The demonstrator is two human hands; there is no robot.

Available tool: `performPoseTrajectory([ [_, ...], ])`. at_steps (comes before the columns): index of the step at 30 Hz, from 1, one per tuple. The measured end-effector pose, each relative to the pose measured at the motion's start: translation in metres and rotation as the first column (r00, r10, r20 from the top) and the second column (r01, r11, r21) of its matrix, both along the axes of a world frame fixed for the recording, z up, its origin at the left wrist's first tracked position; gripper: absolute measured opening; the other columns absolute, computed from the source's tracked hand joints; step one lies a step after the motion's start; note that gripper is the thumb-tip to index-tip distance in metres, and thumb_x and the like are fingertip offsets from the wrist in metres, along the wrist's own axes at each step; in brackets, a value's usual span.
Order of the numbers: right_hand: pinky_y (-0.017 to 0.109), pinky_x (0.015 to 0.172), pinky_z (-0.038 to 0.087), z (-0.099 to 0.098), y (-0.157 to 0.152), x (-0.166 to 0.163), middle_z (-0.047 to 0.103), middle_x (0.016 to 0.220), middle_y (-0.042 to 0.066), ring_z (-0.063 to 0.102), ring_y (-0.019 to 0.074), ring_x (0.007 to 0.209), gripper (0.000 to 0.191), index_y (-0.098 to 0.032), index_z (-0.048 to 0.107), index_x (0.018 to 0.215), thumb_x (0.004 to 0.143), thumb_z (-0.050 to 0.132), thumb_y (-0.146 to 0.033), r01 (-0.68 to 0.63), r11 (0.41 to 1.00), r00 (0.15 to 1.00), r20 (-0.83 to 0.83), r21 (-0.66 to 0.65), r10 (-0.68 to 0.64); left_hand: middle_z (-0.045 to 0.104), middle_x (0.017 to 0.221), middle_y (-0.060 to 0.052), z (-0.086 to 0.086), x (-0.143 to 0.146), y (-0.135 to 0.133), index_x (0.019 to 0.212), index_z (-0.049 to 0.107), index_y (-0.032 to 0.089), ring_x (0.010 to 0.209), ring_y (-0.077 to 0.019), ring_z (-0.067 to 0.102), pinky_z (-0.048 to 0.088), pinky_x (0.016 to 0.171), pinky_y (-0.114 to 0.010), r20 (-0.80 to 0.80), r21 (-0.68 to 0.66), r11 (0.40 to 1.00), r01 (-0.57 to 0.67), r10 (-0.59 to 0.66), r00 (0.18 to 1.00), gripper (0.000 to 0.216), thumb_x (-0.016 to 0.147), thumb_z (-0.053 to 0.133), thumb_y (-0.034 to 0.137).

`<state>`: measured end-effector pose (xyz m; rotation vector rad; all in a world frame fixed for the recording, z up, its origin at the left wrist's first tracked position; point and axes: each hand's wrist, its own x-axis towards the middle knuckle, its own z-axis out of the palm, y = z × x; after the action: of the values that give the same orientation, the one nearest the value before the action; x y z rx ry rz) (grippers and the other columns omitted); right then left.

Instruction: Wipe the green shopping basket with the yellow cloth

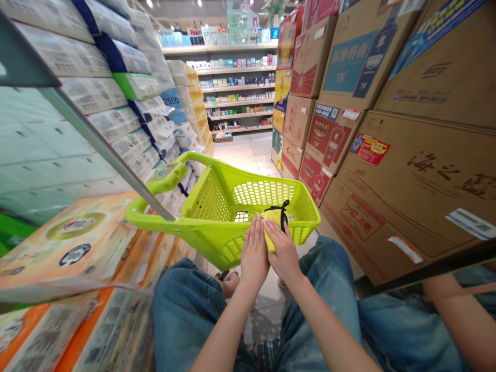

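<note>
A lime-green plastic shopping basket (217, 230) with a long handle stands in front of my knees. A yellow cloth (271, 243) with black edging and a small black loop hangs over its near rim. My right hand (282, 253) lies over this cloth, pressing it against the rim with fingers stretched forward. Close beside it, my left hand (256, 253) rests flat at the rim, fingers straight and together, touching or nearly touching the cloth's left edge. The palms of both hands are hidden. Inside the basket, its perforated floor and walls show.
Stacked cardboard cartons (418, 175) wall the right side. Packs of tissue paper (65, 237) are piled high on the left. A grey metal bar (101, 144) slants down to the basket. Shelves of small goods (240, 82) stand at the aisle's far end, beyond the tiled floor (248, 152).
</note>
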<state>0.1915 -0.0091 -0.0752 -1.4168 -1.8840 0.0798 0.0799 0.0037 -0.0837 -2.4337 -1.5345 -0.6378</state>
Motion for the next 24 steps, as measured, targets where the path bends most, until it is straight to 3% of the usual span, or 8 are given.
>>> performPoseTrajectory([
  [5, 0.055, 0.122, 0.002, -0.014, -0.006, 0.048, 0.054, 0.145, 0.005, 0.045, 0.0195, 0.138, 0.071, -0.025, 0.050, 0.141, 0.074, 0.041, -0.003, 0.007, 1.000, 1.000, 0.007, 0.030, -0.007, 0.016, 0.164, -0.011, 0.002, -0.002, 0.000, 0.155, 0.012, 0.008, 0.152, -0.0212, 0.009, 0.024, 0.122, -0.041, 0.000, -0.041, 0.999, 0.018, -0.018, 1.000, 0.085, 0.076, 0.044, 0.006],
  [9, 0.061, 0.119, 0.005, -0.030, -0.009, 0.110, 0.061, 0.136, 0.006, 0.054, 0.0232, 0.131, 0.053, -0.028, 0.060, 0.131, 0.082, 0.046, -0.014, 0.220, 0.974, 0.968, -0.135, 0.058, -0.211, 0.014, 0.164, -0.010, 0.004, -0.002, -0.002, 0.155, 0.014, 0.008, 0.152, -0.0211, 0.007, 0.023, 0.122, -0.041, 0.004, -0.061, 0.998, 0.020, -0.020, 1.000, 0.085, 0.076, 0.045, 0.006],
  [11, 0.063, 0.118, 0.008, -0.033, -0.007, 0.125, 0.066, 0.130, 0.006, 0.058, 0.0243, 0.126, 0.046, -0.029, 0.064, 0.125, 0.084, 0.046, -0.019, 0.336, 0.941, 0.920, -0.227, 0.032, -0.320, 0.015, 0.164, -0.010, 0.005, 0.000, -0.003, 0.155, 0.015, 0.007, 0.152, -0.0214, 0.007, 0.024, 0.122, -0.041, 0.015, -0.068, 0.998, 0.013, -0.012, 1.000, 0.084, 0.076, 0.045, 0.006],
  [13, 0.063, 0.118, 0.011, -0.030, -0.003, 0.118, 0.068, 0.127, 0.007, 0.059, 0.0255, 0.124, 0.043, -0.027, 0.067, 0.122, 0.084, 0.047, -0.021, 0.427, 0.904, 0.874, -0.261, 0.008, -0.411, 0.016, 0.164, -0.010, 0.005, 0.003, -0.004, 0.155, 0.015, 0.007, 0.152, -0.0217, 0.008, 0.025, 0.122, -0.042, 0.032, -0.069, 0.998, -0.004, 0.006, 0.999, 0.083, 0.077, 0.045, 0.006],
  [15, 0.062, 0.119, 0.011, -0.023, 0.000, 0.091, 0.065, 0.130, 0.009, 0.057, 0.0259, 0.128, 0.046, -0.023, 0.065, 0.124, 0.082, 0.047, -0.017, 0.444, 0.896, 0.875, -0.223, 0.011, -0.430, 0.017, 0.164, -0.012, 0.004, 0.006, -0.005, 0.155, 0.014, 0.007, 0.152, -0.0219, 0.009, 0.025, 0.122, -0.042, 0.051, -0.061, 0.998, -0.025, 0.028, 0.998, 0.082, 0.079, 0.044, 0.006],
  [20, 0.053, 0.122, 0.012, -0.005, 0.001, 0.002, 0.056, 0.142, 0.006, 0.047, 0.0210, 0.137, 0.070, -0.022, 0.054, 0.138, 0.072, 0.042, -0.003, 0.160, 0.987, 0.982, -0.105, 0.010, -0.158, 0.022, 0.162, -0.011, 0.000, 0.007, -0.003, 0.156, 0.009, 0.011, 0.151, -0.0209, 0.016, 0.027, 0.121, -0.041, 0.056, -0.034, 0.998, -0.051, 0.053, 0.997, 0.077, 0.085, 0.038, 0.006],
  [22, 0.050, 0.123, 0.010, -0.003, -0.002, -0.009, 0.054, 0.145, 0.005, 0.046, 0.0197, 0.138, 0.073, -0.023, 0.052, 0.140, 0.071, 0.041, -0.003, 0.092, 0.996, 0.991, -0.095, 0.002, -0.091, 0.023, 0.162, -0.010, 0.000, 0.005, -0.003, 0.157, 0.005, 0.013, 0.151, -0.0203, 0.018, 0.028, 0.121, -0.041, 0.058, -0.017, 0.999, -0.046, 0.046, 0.997, 0.078, 0.086, 0.036, 0.006],
  [24, 0.052, 0.123, 0.006, -0.006, -0.005, 0.001, 0.054, 0.145, 0.004, 0.046, 0.0193, 0.138, 0.072, -0.026, 0.051, 0.140, 0.073, 0.040, -0.003, 0.079, 0.997, 0.994, -0.079, -0.001, -0.079, 0.021, 0.163, -0.011, 0.000, 0.003, -0.004, 0.157, 0.004, 0.013, 0.151, -0.0206, 0.017, 0.027, 0.121, -0.041, 0.057, -0.016, 1.000, -0.022, 0.023, 0.998, 0.080, 0.084, 0.038, 0.006],
])
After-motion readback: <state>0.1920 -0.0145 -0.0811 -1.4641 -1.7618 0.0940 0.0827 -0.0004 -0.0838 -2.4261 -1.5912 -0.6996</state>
